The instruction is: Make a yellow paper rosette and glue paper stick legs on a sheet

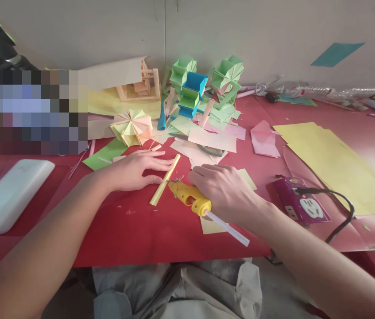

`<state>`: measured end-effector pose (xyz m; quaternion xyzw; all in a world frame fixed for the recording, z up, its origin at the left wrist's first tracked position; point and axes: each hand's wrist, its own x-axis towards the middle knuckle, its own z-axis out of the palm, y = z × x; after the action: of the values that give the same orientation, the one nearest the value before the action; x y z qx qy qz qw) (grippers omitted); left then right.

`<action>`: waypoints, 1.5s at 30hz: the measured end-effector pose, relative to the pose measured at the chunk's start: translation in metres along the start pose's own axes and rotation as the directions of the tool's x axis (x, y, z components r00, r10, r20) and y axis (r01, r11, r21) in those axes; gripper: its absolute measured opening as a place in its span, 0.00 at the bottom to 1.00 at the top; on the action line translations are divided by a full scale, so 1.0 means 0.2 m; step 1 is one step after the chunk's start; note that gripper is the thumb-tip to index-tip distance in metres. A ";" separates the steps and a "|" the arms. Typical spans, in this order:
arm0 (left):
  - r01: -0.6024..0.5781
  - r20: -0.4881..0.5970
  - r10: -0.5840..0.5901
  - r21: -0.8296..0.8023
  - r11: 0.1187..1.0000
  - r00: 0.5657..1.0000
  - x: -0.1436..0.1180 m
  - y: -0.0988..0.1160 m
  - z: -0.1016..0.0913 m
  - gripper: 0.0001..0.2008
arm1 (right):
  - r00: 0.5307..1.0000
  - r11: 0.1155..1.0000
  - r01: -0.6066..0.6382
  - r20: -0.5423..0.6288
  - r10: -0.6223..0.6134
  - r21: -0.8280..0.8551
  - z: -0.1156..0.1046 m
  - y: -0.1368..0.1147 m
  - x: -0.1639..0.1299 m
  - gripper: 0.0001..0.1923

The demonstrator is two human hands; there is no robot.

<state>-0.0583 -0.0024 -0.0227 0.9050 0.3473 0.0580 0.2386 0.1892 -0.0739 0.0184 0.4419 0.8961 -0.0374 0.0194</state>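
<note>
A narrow folded strip of yellow paper (pixel 165 179) lies slantwise on the red table. My left hand (pixel 137 168) rests flat beside it, fingers stretched out and the fingertips touching its left edge. In my right hand (pixel 218 186) is a yellow hot glue gun (pixel 187 195), its nozzle at the strip's right edge. From the gun's back end sticks a clear glue stick (pixel 229 228). My right fingers are wrapped round the handle, which is mostly hidden. Just beyond my left hand sits a pleated cream paper wheel (pixel 133 127).
Paper scraps and scissors (pixel 212 151) lie beyond my hands. Green and blue paper wheels (pixel 192 93) stand against the wall. A purple power strip (pixel 302 201) with a black cord is at right, near yellow sheets (pixel 346 168). At left lies a white power bank (pixel 17 190).
</note>
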 end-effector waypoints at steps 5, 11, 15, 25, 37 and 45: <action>0.019 0.011 -0.019 0.001 1.000 1.000 0.00 0.02 -0.01 0.20 | 0.997 0.988 -0.058 -0.036 0.064 0.140 0.00 0.10 -0.06 0.06; 0.025 0.021 -0.025 0.034 0.999 0.999 -0.01 0.02 0.00 0.22 | 0.899 0.936 -0.277 -0.284 0.332 0.217 0.06 0.26 -0.12 0.05; -0.011 0.006 0.010 0.057 0.998 1.000 -0.01 0.04 0.00 0.22 | 0.718 0.819 -0.533 -0.397 0.571 0.215 0.12 0.36 -0.10 0.11; -0.048 -0.038 0.051 0.081 0.996 0.998 -0.02 0.06 0.00 0.23 | 0.632 0.516 -0.707 0.105 0.768 0.483 0.09 0.52 -0.10 0.28; -0.040 -0.034 0.045 0.126 0.991 0.998 -0.03 0.07 0.01 0.22 | 0.897 0.869 -0.342 -0.151 0.415 0.358 -0.05 0.28 -0.18 0.12; -0.064 -0.074 0.079 0.182 0.981 0.994 -0.03 0.09 0.02 0.21 | 0.824 0.799 0.554 -0.287 -0.488 0.235 0.17 -0.07 0.06 0.14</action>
<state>-0.0513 -0.0194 -0.0178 0.9316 0.3278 0.0718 0.1396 0.1704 -0.0762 -0.0149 0.1756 0.9628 -0.1331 -0.1566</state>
